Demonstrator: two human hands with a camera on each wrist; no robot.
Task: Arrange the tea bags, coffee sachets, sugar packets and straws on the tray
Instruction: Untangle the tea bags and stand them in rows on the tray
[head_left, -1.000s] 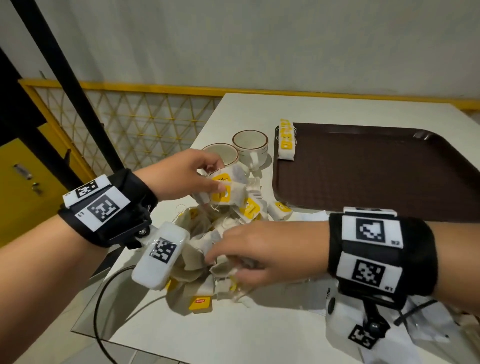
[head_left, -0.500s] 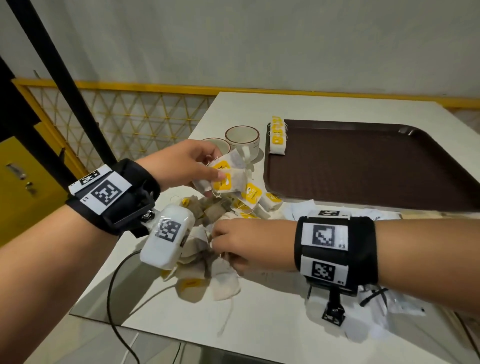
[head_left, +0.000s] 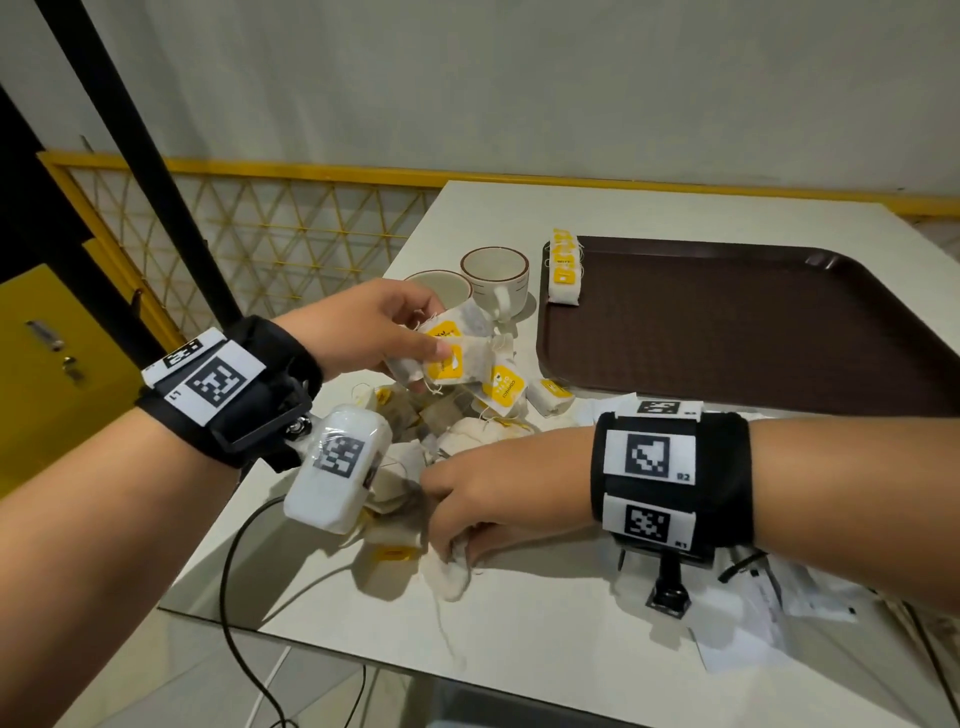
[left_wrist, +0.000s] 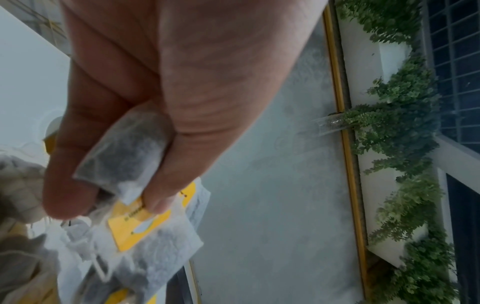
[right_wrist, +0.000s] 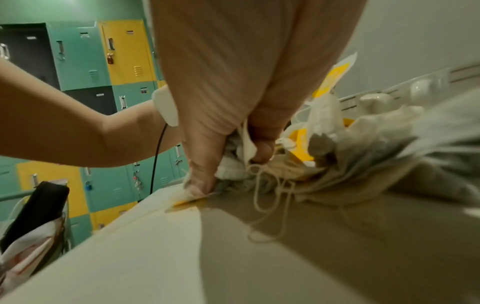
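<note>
The left hand pinches a small bunch of tea bags with yellow tags, held just above the loose heap of tea bags on the white table. The right hand is curled down into the near edge of that heap, fingers gripping a crumpled bag with trailing strings. A short row of bags lies at the far left corner of the brown tray, beside two cups.
</note>
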